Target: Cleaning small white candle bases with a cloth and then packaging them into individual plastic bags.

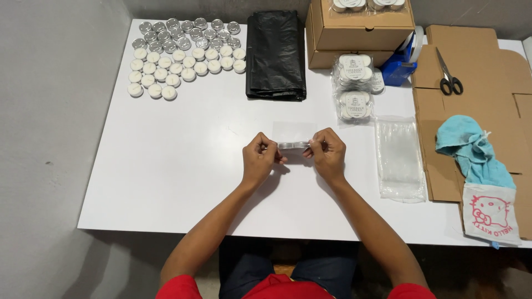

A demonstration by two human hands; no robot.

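Clear plastic, a small flat transparent bag (293, 145), was stretched between the left hand (259, 159) and the right hand (328, 154), each pinching one end with curled fingers above the middle of the white table (183, 149). Just right lay a stack of clear plastic bags (399, 160), with wrapped packs of white tealight candles (354, 83) beyond and loose white tealight candles in silver cups (183, 52) far left.

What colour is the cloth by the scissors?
Light blue, with a white end printed in pink. The cloth lies on flat cardboard; head view shows it.

L hand (258, 160) & R hand (328, 156) pinch clear bag (293, 145) betw. them.
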